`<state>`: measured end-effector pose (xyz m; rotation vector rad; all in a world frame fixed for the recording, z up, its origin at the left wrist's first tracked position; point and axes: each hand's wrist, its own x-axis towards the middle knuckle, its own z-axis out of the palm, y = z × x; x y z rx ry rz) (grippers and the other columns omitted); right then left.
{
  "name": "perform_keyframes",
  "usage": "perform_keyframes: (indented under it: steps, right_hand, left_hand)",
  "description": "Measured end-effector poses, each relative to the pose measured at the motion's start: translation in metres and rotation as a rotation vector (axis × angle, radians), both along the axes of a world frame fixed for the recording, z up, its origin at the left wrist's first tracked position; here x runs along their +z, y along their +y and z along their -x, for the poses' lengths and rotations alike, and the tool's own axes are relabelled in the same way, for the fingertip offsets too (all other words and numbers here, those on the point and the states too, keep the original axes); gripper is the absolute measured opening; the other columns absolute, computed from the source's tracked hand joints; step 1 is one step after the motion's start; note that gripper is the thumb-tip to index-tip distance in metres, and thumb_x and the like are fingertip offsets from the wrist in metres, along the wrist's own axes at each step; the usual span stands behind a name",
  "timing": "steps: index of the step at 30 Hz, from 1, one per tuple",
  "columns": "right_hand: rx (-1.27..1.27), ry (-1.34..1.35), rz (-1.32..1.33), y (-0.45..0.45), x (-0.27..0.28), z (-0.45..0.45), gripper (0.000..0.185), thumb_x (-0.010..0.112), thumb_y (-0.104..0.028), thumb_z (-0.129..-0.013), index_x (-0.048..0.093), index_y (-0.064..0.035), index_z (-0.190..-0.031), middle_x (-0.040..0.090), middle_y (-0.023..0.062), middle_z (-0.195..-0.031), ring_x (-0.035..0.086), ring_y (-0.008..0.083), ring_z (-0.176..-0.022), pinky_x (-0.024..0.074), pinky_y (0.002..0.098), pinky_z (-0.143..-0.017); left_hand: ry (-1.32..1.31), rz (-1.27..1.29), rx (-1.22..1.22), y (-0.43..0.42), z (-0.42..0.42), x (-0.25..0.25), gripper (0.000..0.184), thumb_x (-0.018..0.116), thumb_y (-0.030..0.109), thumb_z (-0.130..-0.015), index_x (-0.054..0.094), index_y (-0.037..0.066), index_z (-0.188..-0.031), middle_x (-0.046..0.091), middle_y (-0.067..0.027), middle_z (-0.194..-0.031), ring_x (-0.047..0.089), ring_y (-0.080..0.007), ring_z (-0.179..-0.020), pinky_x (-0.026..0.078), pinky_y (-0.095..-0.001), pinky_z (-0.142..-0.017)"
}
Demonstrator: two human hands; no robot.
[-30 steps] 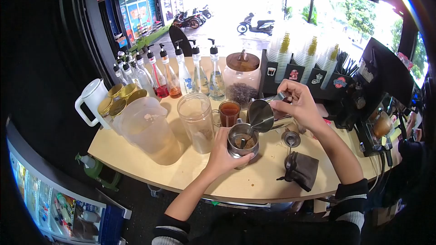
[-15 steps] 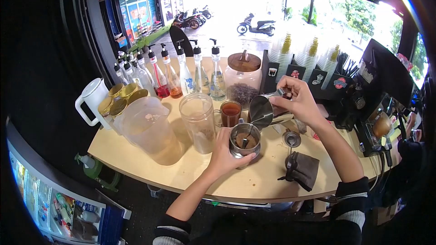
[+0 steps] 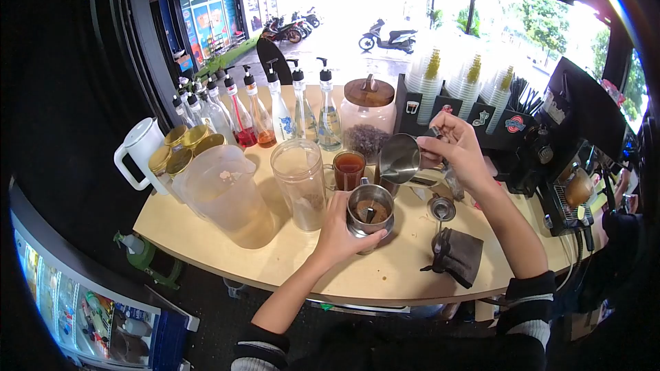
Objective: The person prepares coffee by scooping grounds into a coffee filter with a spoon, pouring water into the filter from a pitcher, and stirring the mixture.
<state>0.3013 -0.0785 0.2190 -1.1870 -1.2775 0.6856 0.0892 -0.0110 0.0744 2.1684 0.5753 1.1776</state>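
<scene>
The single view looks from the person's head, facing forward and down across the table — near enough that the left hand and right hand sit mid-view. It is very wide, curving the table's near edge — reaching from the near-left fridge to the far scooter outdoors.

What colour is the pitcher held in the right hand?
Silver-grey, with a metallic sheen; the pitcher shows best in the head view.

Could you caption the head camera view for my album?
Left hand around a metal cup with brown contents, right hand holding a metal pitcher above the pale counter.
</scene>
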Motion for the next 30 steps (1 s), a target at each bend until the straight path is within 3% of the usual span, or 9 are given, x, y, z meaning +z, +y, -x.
perform_keyframes:
  steps: [3,8,14,20,23,25,28,29,30]
  right_hand:
    - [-0.023,0.182,-0.094,0.002,-0.024,-0.015,0.017,0.069,-0.002,-0.081,0.053,-0.0064,-0.081,0.06,0.0009,-0.072,0.055,0.0034,-0.06,0.0378,0.0182,-0.047]
    - [-0.081,0.383,0.038,-0.015,-0.072,-0.034,0.016,0.064,-0.001,-0.083,0.049,-0.0073,-0.078,0.058,0.0029,-0.071,0.059,0.0108,-0.061,0.0564,0.0286,-0.055]
    - [-0.141,0.585,0.062,-0.017,-0.164,-0.052,0.017,0.063,0.0,-0.082,0.048,-0.0078,-0.077,0.057,0.0036,-0.071,0.054,0.0109,-0.059,0.0504,0.0269,-0.055]
    - [-0.033,0.734,0.017,-0.005,-0.203,-0.053,0.014,0.058,0.001,-0.086,0.05,-0.0082,-0.078,0.052,0.0008,-0.07,0.047,0.0087,-0.063,0.0413,0.0254,-0.063]
    - [-0.03,0.777,0.009,-0.007,-0.19,-0.032,0.011,0.058,-0.001,-0.087,0.051,-0.0078,-0.081,0.053,-0.0002,-0.071,0.047,0.0086,-0.064,0.0405,0.0243,-0.065]
    - [0.003,0.734,-0.009,0.004,-0.218,-0.046,0.006,0.058,-0.004,-0.089,0.053,-0.006,-0.085,0.055,-0.0001,-0.073,0.051,0.0093,-0.066,0.0432,0.0243,-0.067]
    - [-0.139,0.339,0.013,0.005,-0.227,-0.047,0.009,0.058,-0.008,-0.091,0.054,-0.0019,-0.096,0.058,0.0014,-0.077,0.057,0.009,-0.075,0.0448,0.0233,-0.069]
    - [-0.141,0.338,0.014,0.0,-0.231,-0.057,0.009,0.058,-0.008,-0.091,0.054,-0.0019,-0.096,0.058,0.0014,-0.077,0.057,0.009,-0.075,0.0448,0.0233,-0.069]
    - [-0.171,0.123,0.082,-0.007,-0.226,-0.062,0.01,0.058,-0.01,-0.091,0.054,-0.0023,-0.096,0.059,0.0018,-0.078,0.057,0.0081,-0.074,0.0449,0.0244,-0.067]
  left_hand:
    - [0.007,-0.007,0.006,0.0,0.0,0.001,0.073,0.084,0.032,-0.06,0.047,0.001,-0.114,0.049,-0.0145,-0.105,0.051,-0.0314,-0.101,0.042,-0.0416,-0.087]
    - [-0.003,-0.019,0.019,-0.002,0.0,0.003,0.072,0.084,0.032,-0.06,0.047,0.001,-0.114,0.049,-0.0146,-0.106,0.051,-0.0316,-0.101,0.042,-0.042,-0.087]
    - [-0.004,0.002,0.001,-0.003,-0.001,0.001,0.072,0.084,0.032,-0.06,0.048,0.002,-0.114,0.049,-0.0137,-0.106,0.05,-0.0311,-0.102,0.041,-0.0424,-0.089]
    - [-0.031,0.021,-0.023,-0.002,-0.003,-0.002,0.071,0.084,0.031,-0.06,0.048,0.002,-0.114,0.049,-0.013,-0.105,0.05,-0.0296,-0.103,0.041,-0.0415,-0.089]
    - [-0.053,0.047,-0.024,0.0,-0.003,-0.006,0.07,0.085,0.03,-0.059,0.049,0.002,-0.113,0.049,-0.0128,-0.105,0.05,-0.0294,-0.103,0.041,-0.0412,-0.089]
    - [-0.043,0.026,-0.027,0.001,-0.003,-0.006,0.07,0.085,0.03,-0.059,0.049,0.002,-0.112,0.05,-0.0129,-0.105,0.051,-0.0296,-0.103,0.041,-0.0412,-0.09]
    - [-0.054,0.012,-0.013,0.001,-0.004,-0.008,0.069,0.085,0.03,-0.059,0.049,0.002,-0.112,0.05,-0.013,-0.105,0.051,-0.0297,-0.103,0.041,-0.041,-0.09]
    - [-0.055,0.013,-0.014,0.001,-0.004,-0.008,0.069,0.085,0.03,-0.059,0.049,0.002,-0.112,0.05,-0.013,-0.105,0.051,-0.0297,-0.103,0.041,-0.041,-0.09]
    - [-0.06,0.029,-0.016,0.0,-0.004,-0.008,0.069,0.085,0.03,-0.059,0.049,0.002,-0.112,0.051,-0.013,-0.105,0.051,-0.0296,-0.103,0.041,-0.0409,-0.09]
